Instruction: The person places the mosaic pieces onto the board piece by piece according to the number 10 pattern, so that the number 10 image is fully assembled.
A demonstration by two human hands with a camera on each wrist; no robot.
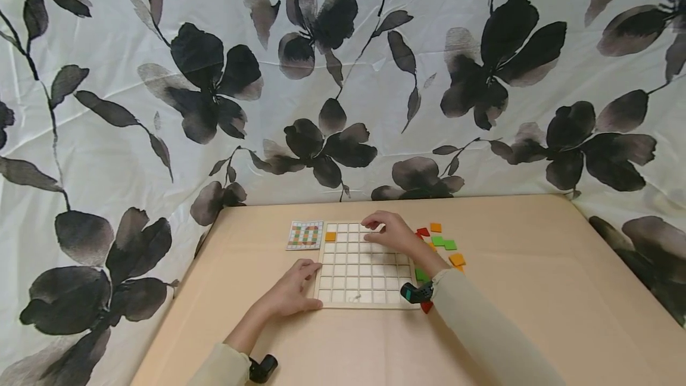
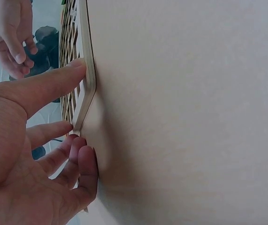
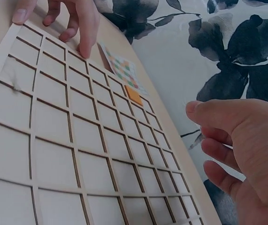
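A white wooden grid board point(image 1: 354, 270) lies on the table with one orange square tile point(image 1: 330, 236) in a cell near its far left corner. My left hand point(image 1: 293, 289) rests along the board's left edge, thumb near the close corner and fingers farther up, touching the rim. Above the far part of the grid hovers my right hand point(image 1: 393, 233). Its thumb point(image 3: 209, 110) and loosely bent fingers show nothing held in the right wrist view. To the right of the board lie loose green tiles point(image 1: 450, 245), orange tiles point(image 1: 457, 260) and red tiles point(image 1: 423, 232), some partly hidden by the right arm.
A small card point(image 1: 304, 236) printed with a coloured grid pattern lies against the board's far left side. The beige table point(image 1: 514, 267) runs back to a white cloth point(image 1: 402, 153) with dark flowers.
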